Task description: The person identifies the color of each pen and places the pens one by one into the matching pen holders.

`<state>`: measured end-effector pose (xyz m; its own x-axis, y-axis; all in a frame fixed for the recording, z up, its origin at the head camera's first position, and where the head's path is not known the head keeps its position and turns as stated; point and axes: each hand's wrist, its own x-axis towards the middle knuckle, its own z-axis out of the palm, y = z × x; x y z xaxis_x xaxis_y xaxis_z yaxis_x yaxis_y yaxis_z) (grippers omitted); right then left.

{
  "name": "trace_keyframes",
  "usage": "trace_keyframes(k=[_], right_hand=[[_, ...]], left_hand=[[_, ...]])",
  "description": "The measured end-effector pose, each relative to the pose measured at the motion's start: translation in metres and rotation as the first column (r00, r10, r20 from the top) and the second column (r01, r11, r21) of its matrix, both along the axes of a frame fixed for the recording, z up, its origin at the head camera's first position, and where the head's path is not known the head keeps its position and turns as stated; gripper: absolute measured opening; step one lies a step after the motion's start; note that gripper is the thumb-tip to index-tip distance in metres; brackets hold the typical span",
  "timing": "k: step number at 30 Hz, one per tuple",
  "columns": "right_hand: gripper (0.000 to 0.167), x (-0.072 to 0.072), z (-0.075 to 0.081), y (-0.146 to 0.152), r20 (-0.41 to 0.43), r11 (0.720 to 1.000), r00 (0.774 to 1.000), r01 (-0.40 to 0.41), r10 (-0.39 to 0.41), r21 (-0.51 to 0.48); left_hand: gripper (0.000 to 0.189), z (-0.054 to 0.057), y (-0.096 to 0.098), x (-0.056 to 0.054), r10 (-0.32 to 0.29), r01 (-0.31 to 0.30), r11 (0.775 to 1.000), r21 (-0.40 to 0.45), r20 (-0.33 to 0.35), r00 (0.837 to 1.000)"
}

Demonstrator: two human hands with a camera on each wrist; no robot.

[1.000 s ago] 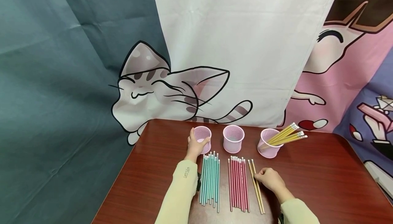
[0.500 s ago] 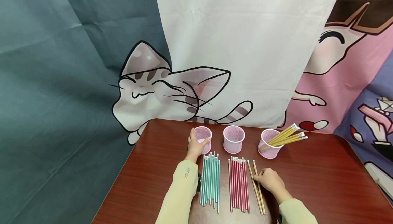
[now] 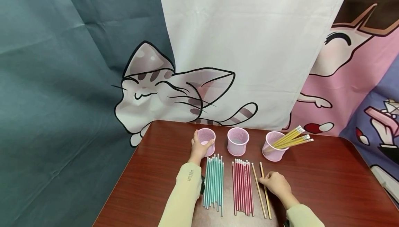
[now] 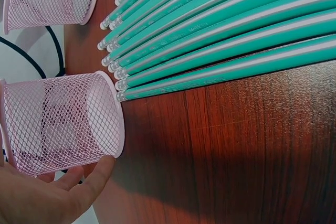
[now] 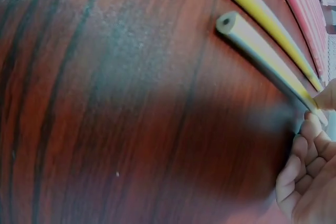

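Observation:
My left hand [image 3: 197,150] holds a pink mesh pencil cup [image 3: 211,151] at the back left of the table, thumb in front and fingers round its left side. In the left wrist view, the same cup [image 4: 63,121] stands at the eraser ends of a row of teal pencils [image 4: 210,40]. With thumb and fingertips, my right hand [image 3: 276,184] pinches a yellow pencil [image 3: 267,203] near its upper half. A second yellow pencil [image 3: 259,194] lies just left of it, a narrow gap between them. The right wrist view shows both unsharpened ends on the wood.
Red pencils [image 3: 242,189] lie in a row between the teal and yellow ones. A pink mesh cup [image 3: 237,147] stands in the middle at the back. Right of it, another pink cup [image 3: 269,153] carries several yellow pencils [image 3: 290,139] leaning right. A printed curtain [image 3: 249,47] hangs behind the table.
My right hand has slid slightly right with its yellow pencil, widening the gap at the top from the other yellow pencil. My left hand stays on the left cup.

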<state>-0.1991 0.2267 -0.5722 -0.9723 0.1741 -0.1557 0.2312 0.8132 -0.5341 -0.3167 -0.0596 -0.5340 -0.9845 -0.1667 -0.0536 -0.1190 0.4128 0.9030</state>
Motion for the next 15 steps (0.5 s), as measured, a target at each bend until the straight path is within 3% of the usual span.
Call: trace_keyframes(k=[7,15], right_hand=[[0.023,0.001,0.009,0.009,-0.044,0.999,0.999,0.008,-0.010,-0.032],[0.019,-0.006,0.038,0.014,-0.146,0.998,0.989,0.014,-0.022,-0.058]], left_hand=[[0.090,0.001,0.000,0.000,0.002,-0.002,1.000,0.005,-0.001,1.000],[0.090,0.001,0.000,0.000,0.000,0.000,1.000,0.008,-0.009,1.000]])
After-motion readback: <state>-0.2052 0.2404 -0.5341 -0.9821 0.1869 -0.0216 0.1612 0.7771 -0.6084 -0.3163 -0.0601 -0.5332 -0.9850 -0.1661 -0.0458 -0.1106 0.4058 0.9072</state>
